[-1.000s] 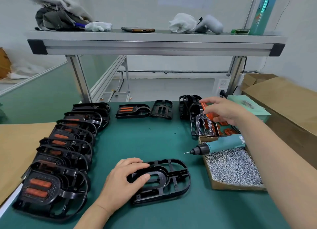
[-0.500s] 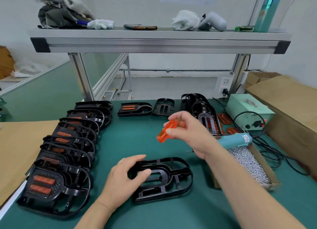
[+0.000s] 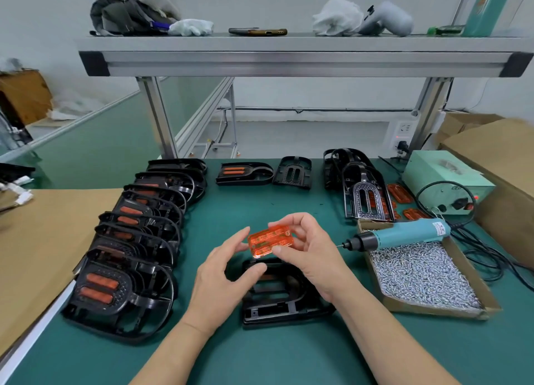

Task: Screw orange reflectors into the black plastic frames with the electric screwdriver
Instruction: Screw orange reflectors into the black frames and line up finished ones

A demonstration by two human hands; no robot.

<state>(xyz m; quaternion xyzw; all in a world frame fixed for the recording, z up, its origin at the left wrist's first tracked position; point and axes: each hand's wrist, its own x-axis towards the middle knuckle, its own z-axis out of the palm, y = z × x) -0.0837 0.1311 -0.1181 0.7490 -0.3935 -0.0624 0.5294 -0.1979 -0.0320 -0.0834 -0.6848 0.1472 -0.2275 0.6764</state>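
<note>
Orange reflector (image 3: 270, 240) first: pinched by its long edges in the fingers of the right hand (image 3: 312, 254), thumb on the near edge, fingertips curled over the far one, ribbed face up and slightly tilted. Held the left hand (image 3: 222, 272) loose and open at nine o'clock of it, gripping nothing, forefinger just beside the short edge; could not tell whether touching. Hovered the piece over the far end of the black frame (image 3: 283, 298), lying flat on the green table (image 3: 260, 355) at six o'clock of the reflector, partly hidden under both hands.

Judged the step as seating, not yet screwing. Needed to square the long side with the frame's opening, lower it level, then press down with flat left fingers until flush, to keep any screw from biting crooked. Worth pinning the frame with the left palm too, given its light, skeletal build. Found the screwdriver (image 3: 404, 236) at three o'clock, propped on the rim of the box of screws (image 3: 433, 309), tip pointing to nine, within easy reach of the right hand. Noted spare reflectors (image 3: 400, 193) at one o'clock by the pale green power box (image 3: 445, 176), and finished frames (image 3: 135, 240) stacked in a row from nine to eleven.
</note>
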